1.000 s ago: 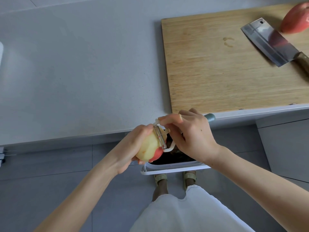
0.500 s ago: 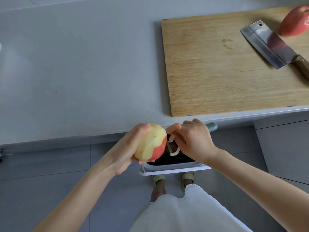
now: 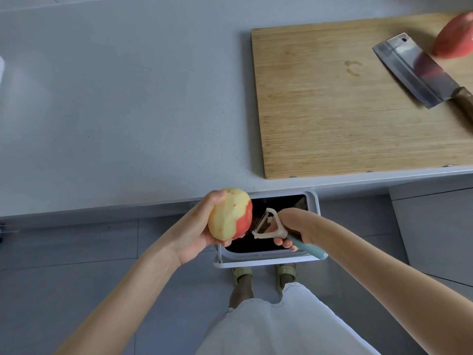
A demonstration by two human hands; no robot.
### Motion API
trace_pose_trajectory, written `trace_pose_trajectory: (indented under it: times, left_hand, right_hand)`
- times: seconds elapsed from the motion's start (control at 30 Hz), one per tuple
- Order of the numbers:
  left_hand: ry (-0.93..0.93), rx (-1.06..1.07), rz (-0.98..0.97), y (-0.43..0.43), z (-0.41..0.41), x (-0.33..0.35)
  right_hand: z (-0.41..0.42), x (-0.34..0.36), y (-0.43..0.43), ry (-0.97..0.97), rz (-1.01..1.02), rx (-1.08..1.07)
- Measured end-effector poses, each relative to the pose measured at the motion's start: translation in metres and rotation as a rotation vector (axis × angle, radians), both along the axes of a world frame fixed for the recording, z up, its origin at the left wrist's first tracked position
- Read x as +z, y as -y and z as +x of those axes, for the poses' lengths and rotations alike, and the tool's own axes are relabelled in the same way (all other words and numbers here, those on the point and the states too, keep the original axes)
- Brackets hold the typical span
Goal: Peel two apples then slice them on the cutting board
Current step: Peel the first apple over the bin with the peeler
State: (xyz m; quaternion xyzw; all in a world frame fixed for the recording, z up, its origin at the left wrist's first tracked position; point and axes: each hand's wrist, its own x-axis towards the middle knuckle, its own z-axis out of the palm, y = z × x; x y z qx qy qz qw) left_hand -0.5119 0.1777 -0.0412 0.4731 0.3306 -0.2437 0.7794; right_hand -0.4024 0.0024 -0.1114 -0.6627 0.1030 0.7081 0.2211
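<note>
Mid-peel above the waste bin (image 3: 268, 261): my left hand (image 3: 194, 234) cups the apple (image 3: 230, 213), my right hand (image 3: 297, 226) grips the peeler (image 3: 268, 226), blade just off it. I'd take the red skin strip next.

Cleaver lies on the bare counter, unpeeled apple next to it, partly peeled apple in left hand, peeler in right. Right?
No: the head view shows the cleaver on the cutting board, not the counter. Rest holds: unpeeled apple next to it, partly peeled apple in the left hand, peeler in the right hand.
</note>
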Motion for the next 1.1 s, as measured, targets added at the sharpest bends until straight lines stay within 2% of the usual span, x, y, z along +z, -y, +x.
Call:
trace_pose_trajectory:
  times: [0.07,0.17,0.2,0.3,0.37,0.57,0.63,0.67,0.77,0.83,0.9,1.0,1.1]
  left_hand:
    - [-0.007,0.007,0.015,-0.001,0.0,-0.001]
    - [-0.02,-0.011,0.045,-0.002,0.002,-0.003]
    - [-0.022,-0.017,0.05,-0.002,0.002,-0.004]
    - [-0.022,-0.034,0.052,-0.002,0.002,-0.006]
    - [-0.022,-0.041,0.055,-0.002,0.002,-0.008]
    - [-0.03,-0.011,0.035,-0.001,0.0,-0.01]
    - [-0.044,0.028,-0.024,0.0,-0.001,-0.01]
    - [-0.042,0.049,-0.065,0.001,-0.002,-0.012]
    - [-0.009,0.096,-0.174,0.004,-0.003,-0.014]
    - [0.028,0.1,-0.212,0.008,0.001,-0.012]
    - [0.075,0.102,-0.247,0.011,0.007,-0.009]
    - [0.114,0.137,-0.348,0.011,0.017,-0.002]
    - [0.112,0.066,-0.385,0.009,0.026,0.008]
  right_hand:
    - [0.0,-0.001,-0.002,0.042,-0.038,0.0]
    - [0.001,0.002,-0.005,0.083,-0.102,0.146]
    - [0.0,0.002,-0.004,0.158,-0.108,0.179]
    - [-0.008,0.004,0.004,0.569,-0.092,0.333]
    - [-0.012,0.008,0.009,0.766,-0.038,0.438]
    - [-0.014,0.009,0.015,1.019,0.062,0.388]
    - [-0.012,0.016,0.016,1.012,0.162,0.241]
    - [-0.011,0.021,0.016,0.924,0.237,0.074]
    - [-0.011,0.046,0.012,0.486,0.481,-0.491]
    - [-0.014,0.06,0.005,0.362,0.544,-0.639]
    - [-0.015,0.069,-0.002,0.415,0.537,-0.666]
    - [-0.014,0.08,-0.007,0.596,0.542,-0.635]
    - [-0.014,0.085,-0.004,0.741,0.574,-0.571]
